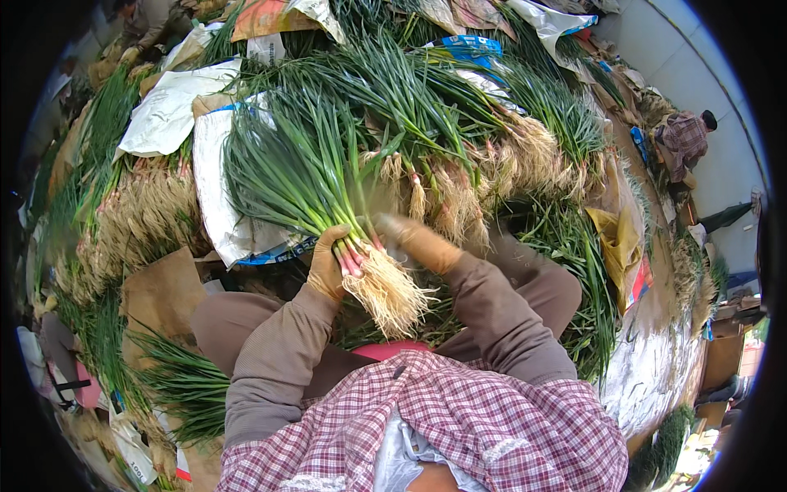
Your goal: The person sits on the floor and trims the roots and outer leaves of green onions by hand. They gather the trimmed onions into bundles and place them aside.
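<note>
My left hand (328, 261), in a tan glove, grips a bunch of what look like green garlic plants (307, 184) just above their pinkish stem bases. The bunch is tilted, its long green leaves fanning away to the upper left. Its pale fibrous roots (388, 292) hang towards my lap. My right hand (409, 237), also gloved, is at the right side of the stems. Motion blurs its fingers, so whether they hold a stem cannot be made out.
More rooted plants (455, 190) lie in a heap ahead. White sacks (215, 172) and cardboard (163, 289) are at left. Loose leaves (572, 264) and a yellow-brown sheet (618, 240) lie at right. Other people (684, 141) sit farther off.
</note>
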